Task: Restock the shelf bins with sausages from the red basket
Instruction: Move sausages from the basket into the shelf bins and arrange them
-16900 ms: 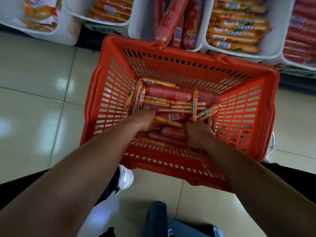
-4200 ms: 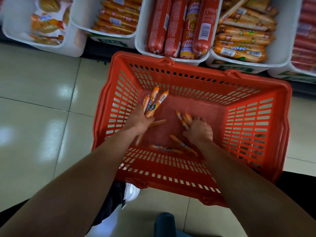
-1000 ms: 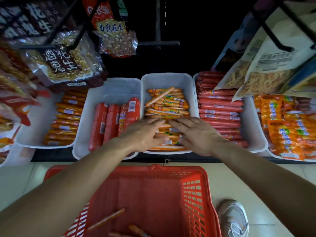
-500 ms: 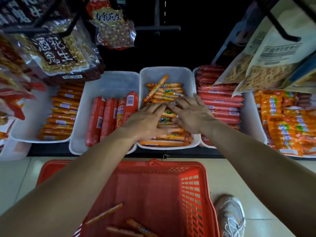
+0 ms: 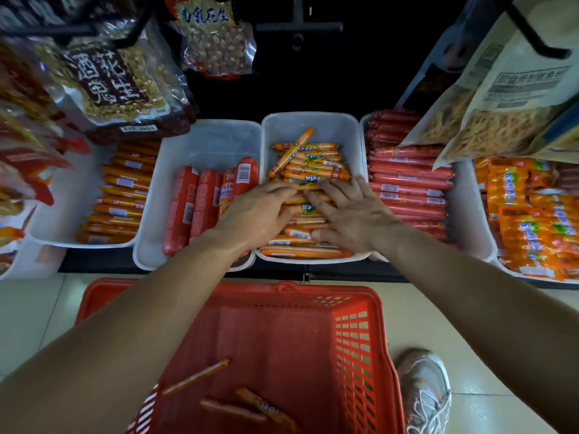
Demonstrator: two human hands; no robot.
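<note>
Partly hidden: thin sausages (image 5: 308, 166) in white bin (image 5: 313, 123) under left hand (image 5: 255, 214) and right hand (image 5: 351, 214), both flat, released. Red basket (image 5: 282, 333) below holds three stray sausages (image 5: 232, 399); forearms cover its left side.

Fewer sausages (image 5: 219, 399) in basket (image 5: 360, 355) now.

Red basket (image 5: 357, 339) of matt plastic with latticed walls. Shelf bins (image 5: 313, 126) of smooth, whitish, half-clear plastic. Thin sausages (image 5: 313, 166) wrapped in glossy orange film. Hanging snack bags (image 5: 216, 42) of shiny clear plastic. Floor (image 5: 37, 308) tiled, polished, reflecting light.
</note>
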